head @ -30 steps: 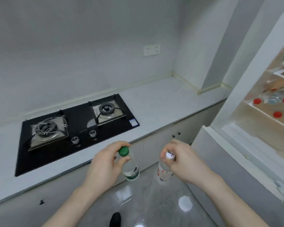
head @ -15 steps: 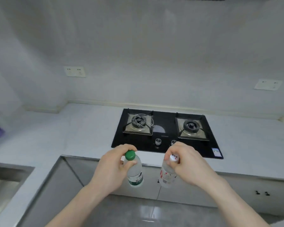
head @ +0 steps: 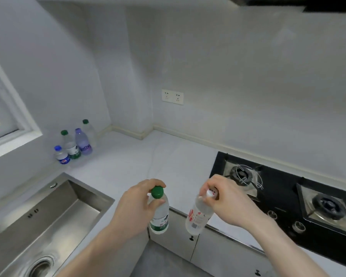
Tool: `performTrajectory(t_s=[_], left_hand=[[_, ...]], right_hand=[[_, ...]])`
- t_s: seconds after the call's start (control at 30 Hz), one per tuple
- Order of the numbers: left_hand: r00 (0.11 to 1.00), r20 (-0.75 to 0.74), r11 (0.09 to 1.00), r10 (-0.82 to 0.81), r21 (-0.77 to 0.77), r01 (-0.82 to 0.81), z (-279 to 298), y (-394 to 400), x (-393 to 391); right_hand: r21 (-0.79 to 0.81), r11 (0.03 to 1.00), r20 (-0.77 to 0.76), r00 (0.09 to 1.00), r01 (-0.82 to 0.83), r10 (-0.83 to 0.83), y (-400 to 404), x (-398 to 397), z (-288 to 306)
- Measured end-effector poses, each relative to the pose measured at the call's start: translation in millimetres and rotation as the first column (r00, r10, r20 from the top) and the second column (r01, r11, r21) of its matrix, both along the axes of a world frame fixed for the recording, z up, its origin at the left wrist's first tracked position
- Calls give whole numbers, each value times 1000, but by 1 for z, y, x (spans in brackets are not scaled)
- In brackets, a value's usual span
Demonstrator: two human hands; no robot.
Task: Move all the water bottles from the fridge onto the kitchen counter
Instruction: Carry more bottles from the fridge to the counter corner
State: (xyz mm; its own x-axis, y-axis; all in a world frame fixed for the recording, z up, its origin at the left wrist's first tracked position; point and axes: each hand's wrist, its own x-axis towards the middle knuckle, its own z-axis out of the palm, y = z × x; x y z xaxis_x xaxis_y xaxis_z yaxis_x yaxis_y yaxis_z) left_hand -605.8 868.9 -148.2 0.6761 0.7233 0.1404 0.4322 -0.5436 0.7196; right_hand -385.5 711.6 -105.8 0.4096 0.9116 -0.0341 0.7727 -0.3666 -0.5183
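Green-capped bottle (head: 159, 213) pinched at the neck just under the cap by the left hand (head: 137, 208), thumb and fingertips curled round it, body hanging straight down; held so, presumably, to leave the base free for standing down on the counter (head: 144, 162). White-capped bottle (head: 198, 215) pinched likewise at its top by the right hand (head: 226, 202), fingers closed over the cap, body swinging slightly tilted with the foot toward the other bottle. Both hanging over the counter's front edge, in front of the cabinet doors, not yet resting on anything; touching neither each other nor the worktop

Measured from the sink (head: 48, 222): green-capped bottle just to its right, white-capped one further right, nearer the hob (head: 292, 198). Beyond the sink, against the wall by the window ledge, four bottles (head: 74, 144) standing upright in a tight cluster, likely earlier arrivals, kept to the corner so as to leave the working surface free

Judged as mid-carry, with placing still to come: probably a reach beyond the sink toward that cluster, or onto the bare stretch between sink and hob. Main risk a neck slipping from so light a pinch, or a knock against the standing four. Fridge out of view, so cannot tell how many remain
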Motion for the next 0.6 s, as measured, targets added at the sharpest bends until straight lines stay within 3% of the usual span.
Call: performTrajectory(t_s=[0.23, 0.6], left_hand=[[986, -11, 986, 165, 5, -165, -7, 63, -15], [931, -78, 933, 358, 75, -352, -1, 174, 25]], right_hand=[[-12, 988, 6, 988, -155, 155, 104, 7, -3], [-10, 936, 3, 936, -351, 351, 260, 64, 1]])
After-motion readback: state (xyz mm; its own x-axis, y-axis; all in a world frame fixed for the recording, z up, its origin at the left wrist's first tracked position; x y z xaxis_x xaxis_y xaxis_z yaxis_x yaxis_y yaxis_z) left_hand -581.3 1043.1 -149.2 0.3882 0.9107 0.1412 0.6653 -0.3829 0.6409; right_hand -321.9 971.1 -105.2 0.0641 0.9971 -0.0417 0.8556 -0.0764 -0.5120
